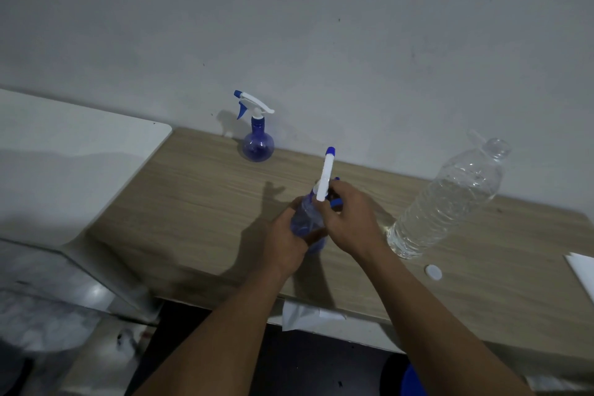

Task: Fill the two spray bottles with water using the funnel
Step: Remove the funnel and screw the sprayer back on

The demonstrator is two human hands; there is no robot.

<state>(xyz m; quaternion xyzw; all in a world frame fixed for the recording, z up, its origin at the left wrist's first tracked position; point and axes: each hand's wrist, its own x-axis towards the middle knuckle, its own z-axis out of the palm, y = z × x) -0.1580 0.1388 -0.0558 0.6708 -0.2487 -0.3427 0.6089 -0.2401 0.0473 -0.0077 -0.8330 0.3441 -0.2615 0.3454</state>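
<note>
A blue spray bottle stands near the middle of the wooden table. My left hand grips its round body. My right hand is closed around its white and blue spray head at the neck. A second blue spray bottle with its spray head on stands by the wall, apart from both hands. At the right stands a large clear water bottle, uncapped and partly filled. Its white cap lies on the table in front of it. No funnel is in view.
A white surface adjoins the table on the left. White paper lies at the table's right edge. The wall runs right behind the table. Below the front edge hang a white sheet and a blue object.
</note>
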